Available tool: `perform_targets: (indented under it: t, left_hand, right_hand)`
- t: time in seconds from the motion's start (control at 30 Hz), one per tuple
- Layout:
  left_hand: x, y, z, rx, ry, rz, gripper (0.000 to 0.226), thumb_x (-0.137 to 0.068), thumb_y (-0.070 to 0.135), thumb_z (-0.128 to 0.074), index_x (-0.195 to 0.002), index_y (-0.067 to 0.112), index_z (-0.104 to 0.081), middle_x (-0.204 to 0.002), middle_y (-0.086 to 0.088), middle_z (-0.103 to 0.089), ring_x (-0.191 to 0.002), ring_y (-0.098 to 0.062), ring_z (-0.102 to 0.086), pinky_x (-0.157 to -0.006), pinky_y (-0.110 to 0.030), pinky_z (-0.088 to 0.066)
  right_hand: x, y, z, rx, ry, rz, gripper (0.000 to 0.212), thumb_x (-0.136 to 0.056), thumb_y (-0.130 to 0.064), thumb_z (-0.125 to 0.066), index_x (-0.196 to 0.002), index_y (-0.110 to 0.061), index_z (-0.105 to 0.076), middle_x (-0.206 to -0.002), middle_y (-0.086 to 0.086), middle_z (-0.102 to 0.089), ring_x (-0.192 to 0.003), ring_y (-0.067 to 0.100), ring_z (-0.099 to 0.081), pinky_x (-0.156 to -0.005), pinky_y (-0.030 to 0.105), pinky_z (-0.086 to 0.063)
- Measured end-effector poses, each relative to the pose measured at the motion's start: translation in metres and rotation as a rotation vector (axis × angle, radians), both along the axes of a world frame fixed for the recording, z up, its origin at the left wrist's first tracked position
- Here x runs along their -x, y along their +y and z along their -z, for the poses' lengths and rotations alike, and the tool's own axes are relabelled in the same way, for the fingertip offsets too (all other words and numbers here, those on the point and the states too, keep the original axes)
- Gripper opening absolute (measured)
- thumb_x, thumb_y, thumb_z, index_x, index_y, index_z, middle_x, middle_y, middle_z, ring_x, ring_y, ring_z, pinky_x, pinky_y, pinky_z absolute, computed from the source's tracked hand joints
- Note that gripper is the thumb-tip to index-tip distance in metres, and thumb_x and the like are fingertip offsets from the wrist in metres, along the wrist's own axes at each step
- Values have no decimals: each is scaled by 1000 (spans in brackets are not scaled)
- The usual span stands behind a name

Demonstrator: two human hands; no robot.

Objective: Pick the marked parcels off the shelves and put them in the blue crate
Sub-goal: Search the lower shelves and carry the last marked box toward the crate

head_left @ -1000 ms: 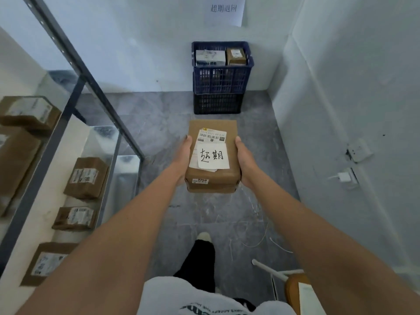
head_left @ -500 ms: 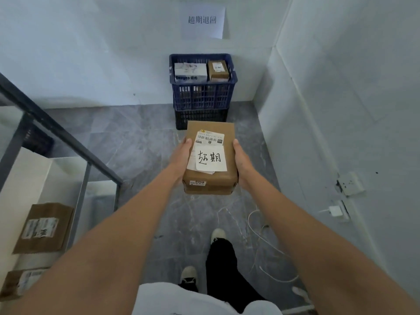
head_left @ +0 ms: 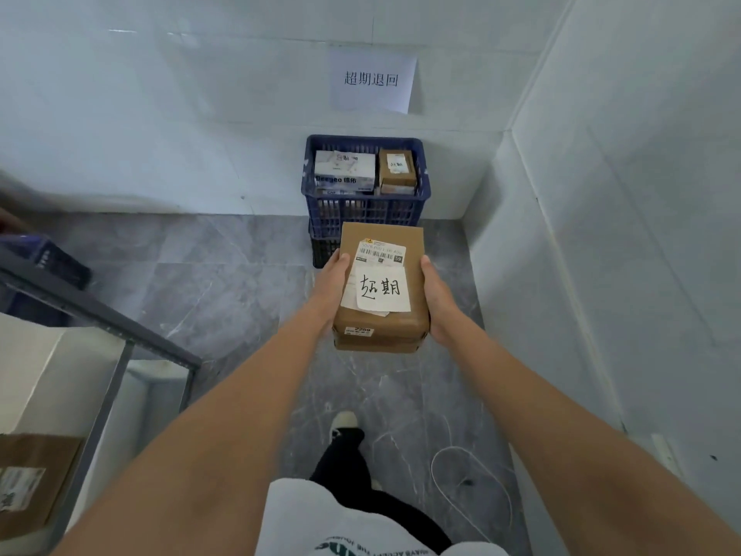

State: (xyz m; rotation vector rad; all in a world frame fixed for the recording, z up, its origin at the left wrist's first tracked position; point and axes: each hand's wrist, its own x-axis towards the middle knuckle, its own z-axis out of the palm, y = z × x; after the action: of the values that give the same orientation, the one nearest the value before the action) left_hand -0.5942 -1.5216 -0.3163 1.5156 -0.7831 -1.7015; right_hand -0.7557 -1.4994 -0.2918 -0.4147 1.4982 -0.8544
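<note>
A: Pose of hands?
B: Both arms stretched forward. Left hand flat against parcel at its 9 o'clock side, thumb tip on top edge. Right hand against 3 o'clock side, thumb likewise on top. Fingers of both under or behind the box, hidden; clamped on it from two sides. Parcel level, in mid-air, handwritten white note and barcode label facing up.

A: Target?
B: Blue crate at 12 o'clock from parcel, against back wall, stacked on a darker crate. Parcel's far edge overlaps crate's lower front in view; contact not determinable. Inside: white box at left, small brown box at right.

A: Surroundings?
B: Printed paper sign on wall above crate. Shelf frame at 8 o'clock, brown carton on it. White cable looped on grey floor at 5 o'clock. One foot at 6 o'clock.
</note>
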Motion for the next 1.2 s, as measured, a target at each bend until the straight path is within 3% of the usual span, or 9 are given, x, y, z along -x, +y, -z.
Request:
perform_targets:
  t: [0.2,0.33,0.57,0.63,0.77,0.83,1.0,1.1,1.2]
  left_hand:
    - [2,-113,16,-29,-11,-12,49,-100,46,-36,-143,23,-43,-113,-9,-70,-96,-25,-70,-65,-30,-55]
    - [1,-179,21,-63,-16,-7,49,-100,46,-36,-144,25,-41,-112,-8,-70,-95,-26,-70,-69,-34,-55]
    - [10,-269,37,-75,-96,57,57,-93,56,-33,-144,34,-38,-124,-5,-66,-105,-26,-67,-96,-50,-51]
    - [13,-293,51,-96,-106,95,55,-93,57,-34,-144,36,-38,-123,-5,-66,-106,-26,-67,-95,-50,-51]
    - [20,-353,97,-174,-165,65,68,-69,68,-43,-134,48,-47,-127,-5,-62,-105,-25,-67,-95,-50,-52]
    - [25,-387,112,-201,-211,65,72,-64,68,-41,-133,49,-46,-128,-5,-61,-107,-26,-65,-97,-49,-51]
    - [38,-457,79,-210,-288,72,39,-100,33,-30,-130,23,-52,-114,-9,-67,-99,-28,-66,-90,-45,-53]
    - [35,-498,81,-210,-367,154,32,-101,19,-34,-124,18,-55,-112,-9,-67,-98,-29,-65,-83,-39,-53]
    - [26,-528,81,-256,-389,243,33,-100,26,-37,-124,26,-59,-113,-6,-67,-97,-25,-64,-67,-28,-49]
  right_hand:
    - [6,-111,13,-17,-10,8,48,-100,-53,-39,-123,-18,-62,-95,6,-74,-73,18,-71,-47,22,-52]
    - [7,-180,23,-55,0,11,50,-99,-55,-41,-124,-18,-62,-103,9,-74,-80,21,-72,-53,25,-54]
    - [11,-272,53,-97,-3,36,55,-97,-60,-39,-124,-18,-63,-107,10,-74,-98,29,-71,-89,43,-56]
    - [15,-295,67,-126,-14,53,55,-97,-60,-39,-127,-18,-61,-109,10,-73,-99,29,-70,-92,45,-55]
    - [24,-342,89,-194,-85,100,43,-98,-59,-39,-102,-24,-63,-89,4,-73,-81,22,-70,-66,35,-55]
    - [30,-370,97,-214,-103,124,40,-97,-58,-41,-96,-24,-62,-85,3,-71,-78,20,-68,-64,35,-54]
    - [43,-442,110,-209,-74,118,50,-94,-62,-44,-128,-26,-51,-111,1,-66,-99,21,-61,-97,46,-48]
    - [45,-477,118,-221,-37,134,61,-90,-67,-46,-140,-37,-31,-125,3,-58,-111,30,-57,-98,61,-44]
    - [40,-501,125,-222,6,88,63,-91,-67,-41,-146,-48,-16,-135,4,-52,-117,35,-55,-96,65,-45]
